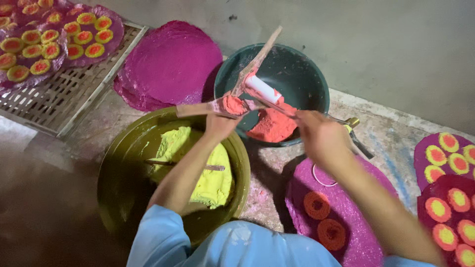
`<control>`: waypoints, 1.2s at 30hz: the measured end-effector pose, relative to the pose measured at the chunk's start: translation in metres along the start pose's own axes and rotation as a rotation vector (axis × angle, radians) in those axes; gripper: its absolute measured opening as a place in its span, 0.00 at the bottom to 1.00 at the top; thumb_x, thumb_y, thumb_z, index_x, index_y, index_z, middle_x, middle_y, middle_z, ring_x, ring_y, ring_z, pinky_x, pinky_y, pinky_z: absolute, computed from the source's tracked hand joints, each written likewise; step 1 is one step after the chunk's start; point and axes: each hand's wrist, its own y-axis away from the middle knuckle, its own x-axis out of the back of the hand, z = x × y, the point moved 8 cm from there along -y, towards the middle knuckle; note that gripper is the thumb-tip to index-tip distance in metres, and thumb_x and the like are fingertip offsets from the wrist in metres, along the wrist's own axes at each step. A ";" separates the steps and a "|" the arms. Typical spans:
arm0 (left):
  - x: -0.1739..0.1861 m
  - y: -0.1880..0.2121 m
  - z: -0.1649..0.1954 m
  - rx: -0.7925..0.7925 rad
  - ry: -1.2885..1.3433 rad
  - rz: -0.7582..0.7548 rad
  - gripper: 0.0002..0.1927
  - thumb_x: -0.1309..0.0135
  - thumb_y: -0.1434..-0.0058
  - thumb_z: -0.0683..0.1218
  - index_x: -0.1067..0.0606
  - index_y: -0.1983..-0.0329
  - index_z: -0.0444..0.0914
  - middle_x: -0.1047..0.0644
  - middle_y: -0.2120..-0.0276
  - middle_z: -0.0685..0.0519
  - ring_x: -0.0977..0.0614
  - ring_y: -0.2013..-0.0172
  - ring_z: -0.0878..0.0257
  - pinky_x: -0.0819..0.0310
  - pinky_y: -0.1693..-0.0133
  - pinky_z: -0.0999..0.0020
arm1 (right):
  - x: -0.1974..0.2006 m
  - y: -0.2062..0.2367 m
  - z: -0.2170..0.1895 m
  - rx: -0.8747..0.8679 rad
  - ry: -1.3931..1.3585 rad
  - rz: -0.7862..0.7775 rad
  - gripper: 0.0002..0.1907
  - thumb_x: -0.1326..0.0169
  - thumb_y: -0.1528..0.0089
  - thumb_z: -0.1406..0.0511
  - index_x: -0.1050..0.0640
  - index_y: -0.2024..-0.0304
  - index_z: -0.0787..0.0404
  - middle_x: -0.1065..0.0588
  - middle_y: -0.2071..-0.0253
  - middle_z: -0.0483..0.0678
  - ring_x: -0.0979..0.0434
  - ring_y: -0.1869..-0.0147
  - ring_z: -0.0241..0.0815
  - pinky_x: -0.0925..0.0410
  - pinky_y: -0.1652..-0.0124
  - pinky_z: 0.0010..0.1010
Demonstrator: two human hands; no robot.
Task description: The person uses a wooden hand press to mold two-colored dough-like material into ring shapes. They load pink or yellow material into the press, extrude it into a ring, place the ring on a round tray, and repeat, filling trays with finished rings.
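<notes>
Wooden press (pixel 232 96), caked with grainy orange paste, clenched by left hand (pixel 220 123); right hand (pixel 321 136) grips its metal lever at 3 o'clock.

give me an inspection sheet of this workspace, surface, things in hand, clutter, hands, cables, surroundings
surface: rough concrete floor, stained with coloured paste.
job's things: wooden press tool smeared with orange-red paste, held over dark green round basin holding orange-red paste; olive round basin of yellow paste with a stick in it.
clutter: stacked magenta round sheets; magenta sheet with two orange rings; slatted bamboo tray carrying decorated sheets; more decorated sheets at right.
grippers: left hand grips the tool's handle; right hand closed on a thin metal tool.
cables: nothing seen.
surroundings: plain grey wall.
</notes>
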 end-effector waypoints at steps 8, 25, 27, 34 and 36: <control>-0.014 -0.003 0.003 0.064 0.033 0.044 0.18 0.39 0.38 0.51 0.21 0.47 0.41 0.18 0.54 0.48 0.17 0.52 0.52 0.24 0.51 0.57 | -0.083 0.024 -0.012 0.022 -0.306 0.092 0.40 0.53 0.44 0.81 0.32 0.29 0.57 0.29 0.56 0.59 0.24 0.55 0.59 0.29 0.55 0.45; -0.002 -0.023 0.005 0.042 -0.473 0.008 0.35 0.41 0.39 0.59 0.40 0.32 0.47 0.41 0.27 0.40 0.29 0.40 0.44 0.35 0.37 0.49 | -0.117 0.019 0.060 -0.432 -0.758 -0.104 0.18 0.51 0.30 0.66 0.23 0.38 0.57 0.33 0.77 0.41 0.36 0.74 0.32 0.39 0.72 0.30; -0.007 -0.026 0.015 0.105 -0.553 -0.059 0.34 0.43 0.37 0.59 0.41 0.31 0.49 0.43 0.28 0.37 0.29 0.43 0.43 0.30 0.42 0.49 | -0.131 0.009 0.062 -0.413 -0.698 -0.071 0.20 0.50 0.30 0.67 0.24 0.36 0.57 0.31 0.75 0.45 0.36 0.71 0.33 0.37 0.70 0.31; 0.002 -0.041 0.016 0.116 -0.610 -0.024 0.41 0.42 0.46 0.55 0.40 0.30 0.40 0.35 0.33 0.37 0.25 0.49 0.46 0.26 0.61 0.45 | -0.143 0.017 0.017 -0.019 -0.758 0.076 0.21 0.53 0.31 0.69 0.29 0.35 0.67 0.21 0.49 0.58 0.24 0.48 0.35 0.31 0.50 0.33; 0.007 -0.038 0.001 0.087 -0.494 0.057 0.31 0.40 0.49 0.51 0.29 0.40 0.41 0.29 0.42 0.40 0.21 0.57 0.51 0.24 0.67 0.51 | -0.135 0.021 0.015 0.056 -0.744 0.025 0.20 0.50 0.30 0.68 0.27 0.36 0.68 0.22 0.46 0.56 0.24 0.44 0.35 0.30 0.48 0.32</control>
